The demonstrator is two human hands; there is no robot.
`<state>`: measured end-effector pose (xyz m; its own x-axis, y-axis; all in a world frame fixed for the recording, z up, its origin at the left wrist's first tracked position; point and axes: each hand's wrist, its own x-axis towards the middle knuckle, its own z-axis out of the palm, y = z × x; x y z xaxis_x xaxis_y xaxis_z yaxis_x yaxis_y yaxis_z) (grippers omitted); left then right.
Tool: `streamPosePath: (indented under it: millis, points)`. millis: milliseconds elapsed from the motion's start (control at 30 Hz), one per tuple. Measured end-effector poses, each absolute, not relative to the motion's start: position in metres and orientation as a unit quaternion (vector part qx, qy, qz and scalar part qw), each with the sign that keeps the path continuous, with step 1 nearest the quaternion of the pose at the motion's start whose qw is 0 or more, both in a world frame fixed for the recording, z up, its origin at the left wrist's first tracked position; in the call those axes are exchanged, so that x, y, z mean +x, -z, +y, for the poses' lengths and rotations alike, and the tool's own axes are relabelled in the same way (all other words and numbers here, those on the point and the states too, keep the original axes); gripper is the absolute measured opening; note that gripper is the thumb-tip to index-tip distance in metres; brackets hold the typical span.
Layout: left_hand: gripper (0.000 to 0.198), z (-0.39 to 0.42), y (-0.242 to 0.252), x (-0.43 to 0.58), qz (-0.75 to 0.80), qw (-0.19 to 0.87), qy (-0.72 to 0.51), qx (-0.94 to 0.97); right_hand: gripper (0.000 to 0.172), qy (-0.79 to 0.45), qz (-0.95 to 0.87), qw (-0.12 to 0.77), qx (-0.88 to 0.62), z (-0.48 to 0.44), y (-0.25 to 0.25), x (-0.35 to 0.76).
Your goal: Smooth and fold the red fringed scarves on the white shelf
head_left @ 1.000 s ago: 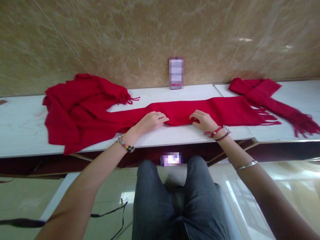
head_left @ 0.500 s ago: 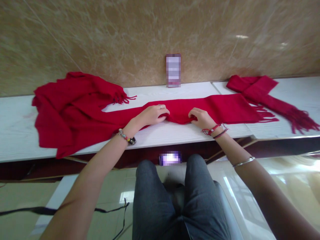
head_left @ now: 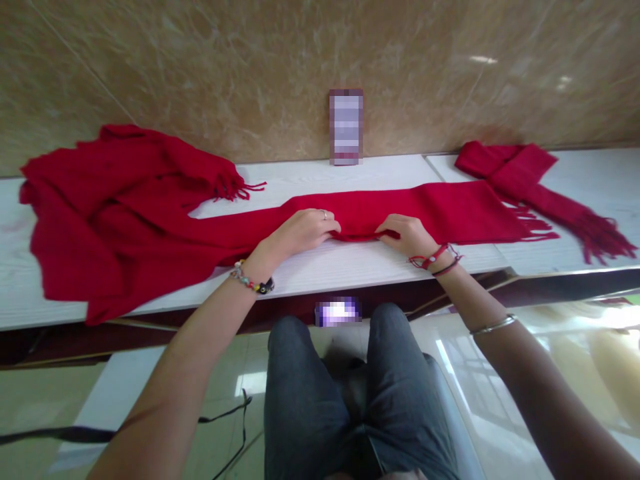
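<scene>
A long red scarf (head_left: 360, 208) lies along the white tabletop. Its middle is a flat strip, its right end is fringed, and its left part runs into a loose, rumpled heap. My left hand (head_left: 307, 228) has its fingers closed on the near edge of the strip. A short way to the right, my right hand (head_left: 404, 232) pinches the same edge between thumb and fingers. Between the two hands the edge is drawn nearly straight. A second fringed red piece (head_left: 515, 167), folded across itself, lies at the right, touching or just behind the strip's fringed end.
Behind the white tabletop (head_left: 280, 175) rises a brown marbled wall (head_left: 225, 73). A phone-like object (head_left: 346, 127) with a blurred-out face leans there. Another lit, blurred device (head_left: 338, 312) sits below the front edge, above my knees. A black strap (head_left: 60, 437) hangs at lower left.
Both hands keep hold of the scarf's near edge, which now looks straighter and flatter between them. The rumpled heap appears farther left and larger as the view shifts slightly.
</scene>
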<state>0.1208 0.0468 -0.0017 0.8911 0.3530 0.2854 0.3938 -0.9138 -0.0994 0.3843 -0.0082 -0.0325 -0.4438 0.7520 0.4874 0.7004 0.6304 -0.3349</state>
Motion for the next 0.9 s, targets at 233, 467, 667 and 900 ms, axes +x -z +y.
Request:
streamPosePath:
  millis: [233, 467, 667, 900]
  points:
    - [0.024, 0.043, 0.001, 0.121, -0.209, 0.030, 0.113, -0.971, 0.012, -0.051, -0.848, 0.305, -0.431, -0.010, 0.031, 0.384]
    - [0.038, 0.038, -0.001, 0.119, -0.211, 0.009, 0.099, -0.972, 0.019, -0.019, -0.841, 0.313, -0.441, -0.013, 0.029, 0.382]
    - [0.040, 0.035, -0.001, 0.123, -0.215, 0.079, 0.185, -0.956, 0.021, 0.039, -0.831, 0.316, -0.457, -0.014, 0.028, 0.382]
    - [0.042, 0.032, -0.003, 0.121, -0.193, -0.015, 0.048, -0.980, 0.021, -0.032, -0.877, 0.272, -0.394, -0.016, 0.027, 0.379]
